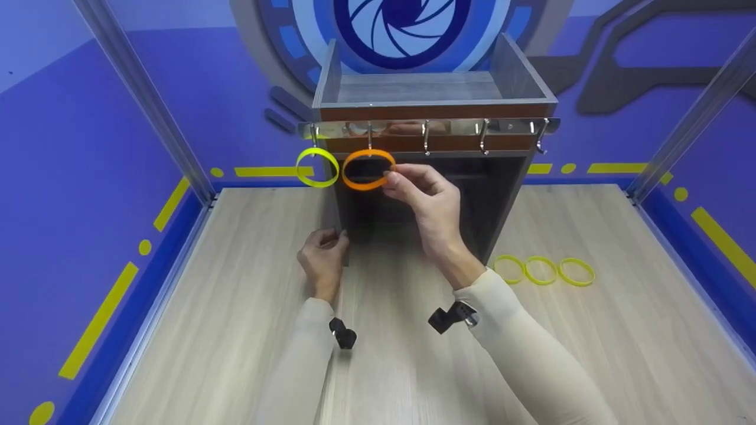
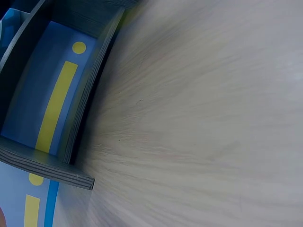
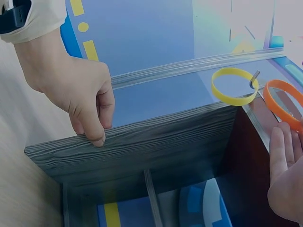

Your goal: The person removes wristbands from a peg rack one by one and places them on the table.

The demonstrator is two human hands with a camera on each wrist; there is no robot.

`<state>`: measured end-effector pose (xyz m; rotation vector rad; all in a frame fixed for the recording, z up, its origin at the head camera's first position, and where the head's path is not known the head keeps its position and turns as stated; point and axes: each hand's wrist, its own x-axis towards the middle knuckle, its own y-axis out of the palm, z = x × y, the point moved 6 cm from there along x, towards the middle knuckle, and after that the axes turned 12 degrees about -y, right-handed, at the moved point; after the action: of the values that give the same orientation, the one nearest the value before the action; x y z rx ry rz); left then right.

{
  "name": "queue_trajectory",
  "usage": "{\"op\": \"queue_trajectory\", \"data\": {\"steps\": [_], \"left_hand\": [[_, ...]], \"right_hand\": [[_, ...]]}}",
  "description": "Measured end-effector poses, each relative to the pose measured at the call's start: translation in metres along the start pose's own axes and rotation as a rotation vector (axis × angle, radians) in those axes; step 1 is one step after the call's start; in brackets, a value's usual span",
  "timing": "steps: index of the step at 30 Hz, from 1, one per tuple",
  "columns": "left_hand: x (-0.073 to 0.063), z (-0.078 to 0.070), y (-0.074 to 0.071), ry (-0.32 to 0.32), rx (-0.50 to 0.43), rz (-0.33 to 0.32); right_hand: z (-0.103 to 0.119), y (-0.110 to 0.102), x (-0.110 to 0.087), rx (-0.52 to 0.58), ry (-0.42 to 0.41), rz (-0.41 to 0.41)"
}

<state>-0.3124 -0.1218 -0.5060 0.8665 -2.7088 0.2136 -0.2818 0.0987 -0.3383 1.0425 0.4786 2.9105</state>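
My right hand (image 1: 434,206) pinches an orange ring (image 1: 367,188) between thumb and fingers at its right side. That ring overlaps the tip of the second hook (image 1: 370,137) from the left in the head view. Just left of it, a yellow ring (image 1: 319,185) hangs on the first hook. Lower down, my left hand (image 1: 323,260) grips the edge of the cabinet's left side panel (image 3: 156,135), thumb on one face and fingers on the other, as the right wrist view shows.
A metal hook rail (image 1: 455,126) runs across the front of the grey wooden cabinet (image 1: 522,65). Three more yellow rings, among them the rightmost ring (image 1: 577,284), lie in a row on the wooden table (image 1: 620,342). Blue walls (image 1: 53,177) enclose the table.
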Motion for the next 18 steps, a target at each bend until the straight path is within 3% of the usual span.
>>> {"op": "queue_trajectory", "data": {"steps": [4, 18], "left_hand": [[0.0, 0.0, 0.0, 0.01, 0.02, 0.004], [0.0, 0.0, 0.001, -0.041, 0.036, 0.009]], "right_hand": [[0.003, -0.007, -0.004, -0.002, 0.006, -0.005], [0.01, -0.046, -0.025, -0.047, 0.013, -0.033]]}}
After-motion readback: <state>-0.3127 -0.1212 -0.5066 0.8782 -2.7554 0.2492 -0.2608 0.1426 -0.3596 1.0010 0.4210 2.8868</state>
